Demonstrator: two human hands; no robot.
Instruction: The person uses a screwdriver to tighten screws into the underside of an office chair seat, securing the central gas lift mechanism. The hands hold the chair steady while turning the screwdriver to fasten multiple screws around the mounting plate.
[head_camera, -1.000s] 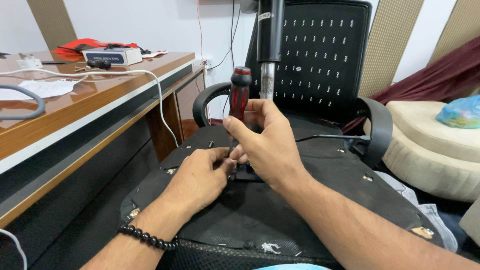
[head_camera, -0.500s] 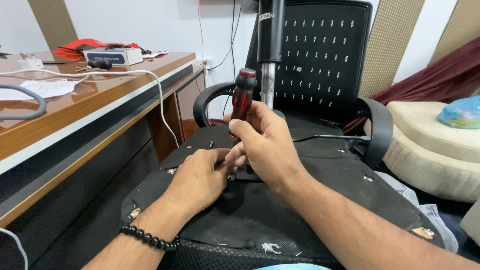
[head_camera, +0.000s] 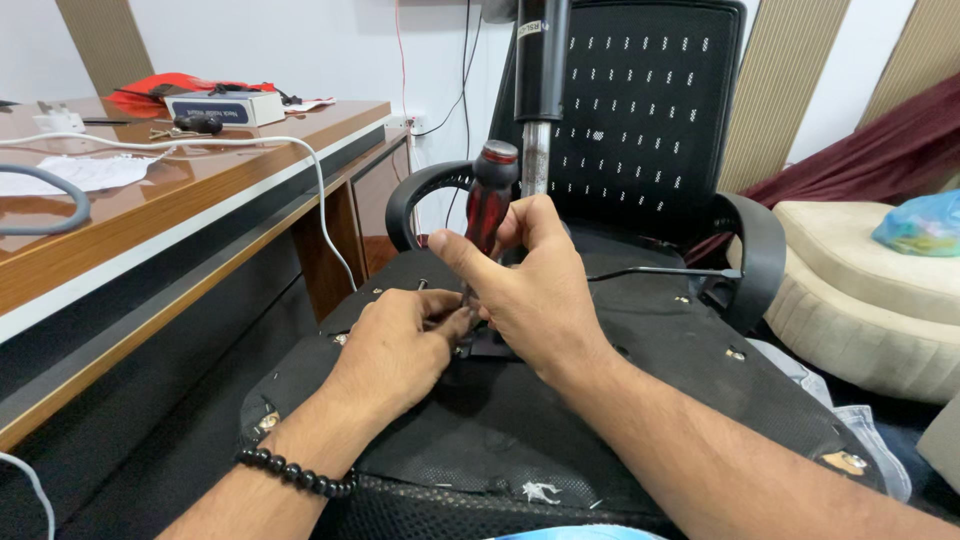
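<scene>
Little has shifted since a second ago; my right hand (head_camera: 535, 290) keeps its fingers wrapped round the red-and-black screwdriver (head_camera: 488, 200), held upright so its tip meets the upturned chair seat underside (head_camera: 600, 400). Beside it, my left hand (head_camera: 400, 345) pinches closed at the tip, apparently steadying it. Beyond stands the gas-lift column (head_camera: 538, 100).

The red-and-black-handled screwdriver (head_camera: 488, 200) now stands slightly more upright than a second ago, the right hand (head_camera: 525, 290) regripping lower on its handle with thumb extended.
</scene>
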